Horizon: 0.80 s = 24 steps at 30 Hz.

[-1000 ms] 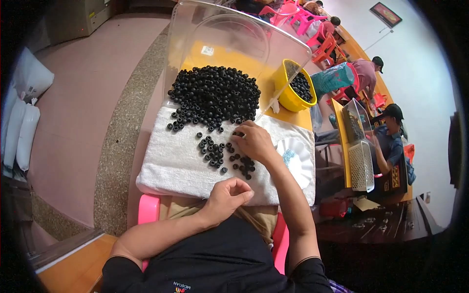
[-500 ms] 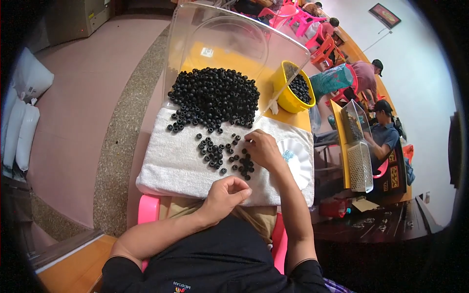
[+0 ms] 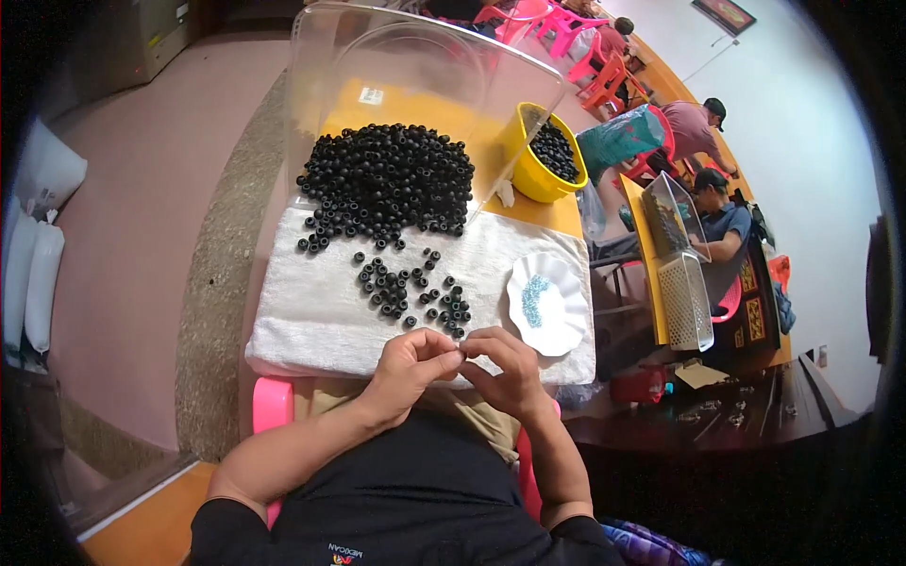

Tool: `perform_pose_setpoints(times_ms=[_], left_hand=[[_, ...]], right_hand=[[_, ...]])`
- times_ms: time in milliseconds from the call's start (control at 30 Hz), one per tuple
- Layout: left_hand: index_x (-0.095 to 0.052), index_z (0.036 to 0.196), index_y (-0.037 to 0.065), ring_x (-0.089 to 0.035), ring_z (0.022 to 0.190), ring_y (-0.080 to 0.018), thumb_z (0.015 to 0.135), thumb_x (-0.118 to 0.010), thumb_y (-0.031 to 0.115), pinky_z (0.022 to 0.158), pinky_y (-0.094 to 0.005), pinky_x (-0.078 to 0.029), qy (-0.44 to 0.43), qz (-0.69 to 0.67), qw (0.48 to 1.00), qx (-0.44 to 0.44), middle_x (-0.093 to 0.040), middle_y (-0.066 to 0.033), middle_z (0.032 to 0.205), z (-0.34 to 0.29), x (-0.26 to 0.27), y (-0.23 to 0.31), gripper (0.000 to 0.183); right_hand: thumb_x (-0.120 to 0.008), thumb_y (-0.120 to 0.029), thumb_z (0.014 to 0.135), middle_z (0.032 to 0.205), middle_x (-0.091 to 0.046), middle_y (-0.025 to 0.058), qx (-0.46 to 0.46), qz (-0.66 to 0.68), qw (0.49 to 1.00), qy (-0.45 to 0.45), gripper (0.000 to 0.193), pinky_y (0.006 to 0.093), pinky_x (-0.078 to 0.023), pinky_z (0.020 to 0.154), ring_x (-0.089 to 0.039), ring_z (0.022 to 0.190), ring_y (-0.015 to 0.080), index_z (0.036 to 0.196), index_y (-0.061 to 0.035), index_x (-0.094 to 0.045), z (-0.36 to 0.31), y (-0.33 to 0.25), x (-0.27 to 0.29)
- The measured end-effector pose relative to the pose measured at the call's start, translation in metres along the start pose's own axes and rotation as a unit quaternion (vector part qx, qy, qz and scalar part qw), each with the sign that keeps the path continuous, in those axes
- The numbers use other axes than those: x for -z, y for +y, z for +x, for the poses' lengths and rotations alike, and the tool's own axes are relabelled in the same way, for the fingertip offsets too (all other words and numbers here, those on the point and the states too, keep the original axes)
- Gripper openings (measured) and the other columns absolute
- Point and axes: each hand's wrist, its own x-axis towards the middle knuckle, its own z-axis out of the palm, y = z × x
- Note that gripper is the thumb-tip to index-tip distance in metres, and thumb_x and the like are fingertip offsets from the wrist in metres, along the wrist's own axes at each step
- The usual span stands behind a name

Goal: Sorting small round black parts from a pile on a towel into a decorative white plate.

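Near the front edge of a white towel (image 3: 311,321), my left hand (image 3: 408,375) and my right hand (image 3: 510,373) meet fingertip to fingertip. Both are closed in a pinch; what lies between the fingers is too small and covered to make out. Just beyond them, loose black round beads with holes (image 3: 387,288) are scattered on the towel. Farther off, a large heap of the same black beads (image 3: 392,179) spreads from a transparent plastic bin (image 3: 415,47). To the right of my right hand rests a white dish with a wavy rim (image 3: 563,325), holding tiny light-blue pieces (image 3: 535,300).
A yellow tub (image 3: 543,184) with more black beads stands at the far right on the yellow board. Pink chair parts (image 3: 274,406) flank my lap. White sacks (image 3: 42,283) lean at the left. On the right, people work (image 3: 725,226) beside a white perforated basket (image 3: 684,307).
My right hand has come back from the scattered beads to my left hand, and their fingertips now meet. The white dish, partly covered before, shows fully. The whole view has shifted slightly.
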Motion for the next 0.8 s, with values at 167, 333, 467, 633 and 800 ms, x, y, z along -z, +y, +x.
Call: perform_pose_setpoints(times_ms=[167,333,467,633,800], left_hand=[[-0.059,0.098,0.002,-0.063,0.080,-0.0122,0.089,-0.066,0.005,0.074,-0.0259,-0.054,-0.015,0.004,1.000,0.012,-0.065,-0.0055,0.090,0.000,-0.001,0.006,0.012],[-0.058,0.101,0.002,-0.064,0.079,-0.0120,0.089,-0.066,0.005,0.072,-0.0258,-0.054,-0.003,0.007,1.000,0.029,-0.066,-0.0061,0.091,-0.002,-0.001,0.003,0.014],[-0.056,0.102,0.003,-0.065,0.081,-0.0132,0.089,-0.065,0.004,0.071,-0.0256,-0.054,0.006,0.006,1.000,0.029,-0.066,-0.0068,0.092,-0.004,-0.001,0.002,0.016],[-0.057,0.105,0.003,-0.064,0.078,-0.0118,0.088,-0.068,0.009,0.071,-0.0247,-0.053,0.015,-0.015,0.999,0.029,-0.067,-0.0066,0.091,-0.004,-0.002,0.000,0.021],[-0.057,0.105,0.003,-0.064,0.079,-0.0117,0.088,-0.068,0.007,0.071,-0.0246,-0.053,0.006,-0.008,0.999,0.034,-0.067,-0.0067,0.091,-0.003,-0.001,0.000,0.021]], right_hand=[[-0.076,-0.002,0.072,0.091,-0.065,0.0124,0.002,-0.011,1.000,0.017,0.037,0.0369,-0.053,0.069,-0.065,0.080,0.0296,0.105,-0.0057,-0.061,-0.003,-0.007,0.003],[-0.076,-0.001,0.071,0.092,-0.067,0.0129,0.015,-0.029,0.999,0.027,0.044,0.0378,-0.053,0.069,-0.065,0.082,0.0305,0.112,-0.0038,-0.061,-0.006,-0.011,0.000],[-0.075,0.000,0.070,0.095,-0.067,0.0139,0.039,-0.035,0.998,0.036,0.043,0.0383,-0.053,0.069,-0.066,0.083,0.0310,0.111,-0.0040,-0.061,-0.009,-0.010,-0.002],[-0.078,0.001,0.067,0.090,-0.068,0.0134,0.049,-0.056,0.994,0.084,0.036,0.0347,-0.055,0.067,-0.068,0.079,0.0288,0.100,-0.0030,-0.064,-0.012,-0.010,-0.005],[-0.077,0.001,0.069,0.092,-0.068,0.0128,0.056,-0.042,0.996,0.063,0.037,0.0356,-0.055,0.068,-0.067,0.082,0.0292,0.103,-0.0040,-0.064,-0.010,-0.010,0.000]])
